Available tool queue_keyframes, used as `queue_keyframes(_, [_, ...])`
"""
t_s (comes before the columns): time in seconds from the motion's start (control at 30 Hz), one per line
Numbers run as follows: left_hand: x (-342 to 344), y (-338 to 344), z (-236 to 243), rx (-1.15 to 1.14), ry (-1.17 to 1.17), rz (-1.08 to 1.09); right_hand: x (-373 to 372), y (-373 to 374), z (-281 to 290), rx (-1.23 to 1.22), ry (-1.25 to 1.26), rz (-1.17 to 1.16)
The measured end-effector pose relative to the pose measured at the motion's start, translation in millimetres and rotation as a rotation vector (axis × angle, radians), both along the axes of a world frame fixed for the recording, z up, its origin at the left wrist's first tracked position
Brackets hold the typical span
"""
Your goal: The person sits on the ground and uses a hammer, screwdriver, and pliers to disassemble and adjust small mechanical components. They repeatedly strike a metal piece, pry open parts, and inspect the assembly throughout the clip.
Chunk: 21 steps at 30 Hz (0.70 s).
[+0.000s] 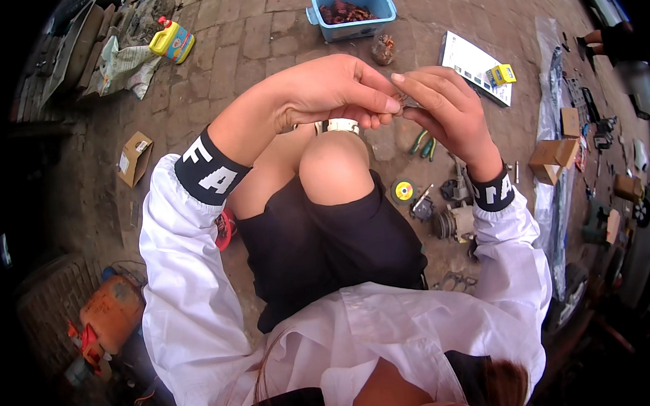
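Head view: beyond the person's knees, on the near side of a blue basin (pixel 357 32), two bare hands meet over the brick floor (pixel 237 25). Left hand (pixel 327 90) pinches a small thin piece (pixel 403 105) between thumb and forefinger; the piece is too small to identify. Right hand (pixel 444 107) comes in from the other side, its fingers curved around the same piece with a narrow gap to the thumb; I cannot tell whether they grip it. The piece is therefore just right of the basin and nearer the person.

Reddish-brown bits (pixel 346 12) lie inside the basin, and a clear container of brown pieces (pixel 383 49) sits just beside its near side. Right of the basin is a flat white box (pixel 464 55), with a small yellow-and-blue box (pixel 501 75) on it. Well left of the basin stands a yellow jug (pixel 173 41). Green-handled pliers (pixel 424 146), a yellow disc (pixel 403 192) and a metal machine part (pixel 455 223) lie well nearer the person than the basin, toward its right.
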<state>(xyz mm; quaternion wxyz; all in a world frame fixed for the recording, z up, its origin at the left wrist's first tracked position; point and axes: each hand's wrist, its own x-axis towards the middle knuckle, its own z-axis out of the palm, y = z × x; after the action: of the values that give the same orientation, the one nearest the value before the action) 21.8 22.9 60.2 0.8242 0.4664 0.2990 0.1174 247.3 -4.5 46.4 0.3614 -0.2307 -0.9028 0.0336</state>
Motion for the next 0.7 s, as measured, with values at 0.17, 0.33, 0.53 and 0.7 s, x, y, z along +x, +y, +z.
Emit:
queue_keyframes(0.17, [6.8, -19.0, 16.1, -0.007, -0.022, -0.065, 9.3, -10.1, 19.0, 0.325, -0.102, 0.041])
queue_keyframes(0.33, [9.8, -31.2, 30.7, 0.214, -0.017, 0.006, 10.3, -12.9, 36.6, 0.306, -0.092, 0.039])
queue_keyframes(0.53, [14.7, -44.1, 34.6, 1.227, 0.297, 0.242, -8.2, -37.4, 26.4, -0.607, 0.258, -0.136])
queue_keyframes(0.7, [14.8, -49.9, 17.2, 2.015, 0.356, 0.293, -9.3, -36.6, 21.5, -1.844, 0.799, 0.202])
